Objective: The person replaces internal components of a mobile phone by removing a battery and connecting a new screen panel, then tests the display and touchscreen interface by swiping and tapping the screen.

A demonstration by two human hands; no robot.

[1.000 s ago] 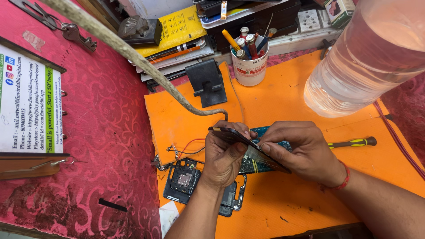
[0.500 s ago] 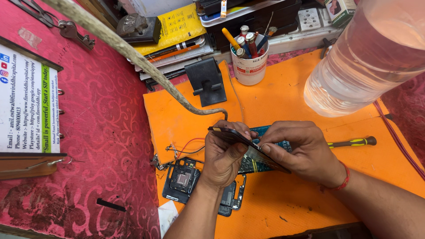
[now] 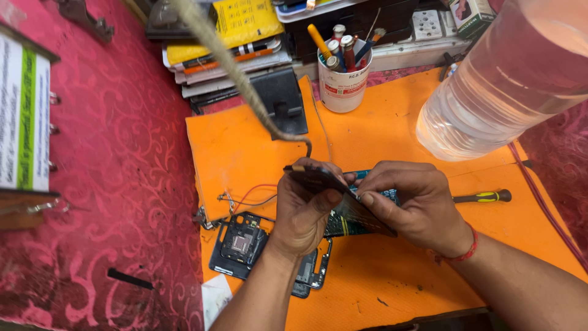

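The left hand, at the middle of the frame, is curled shut around the upper end of a dark, thin phone panel, thumb pressed on its face. The right hand, just right of it, is closed on the same panel from the other side, fingertips pinching its lower edge, with a red thread at the wrist. The panel sits tilted between both hands, lifted off the table, and a green circuit board shows beneath and behind it.

By the look of it, the work in hand is parting or seating the panel against the board; the next move likely calls for a steady, small prying or pressing effort, since the piece is thin and would crack easily.

Below the left wrist lies an opened phone frame on the orange mat, with red wires beside it. A yellow-handled screwdriver lies right of the hands. Further up stand a white cup of pens and tools, a black stand and a clear water bottle at upper right. A braided cord runs down from the top to the hands, over the red-clothed table.
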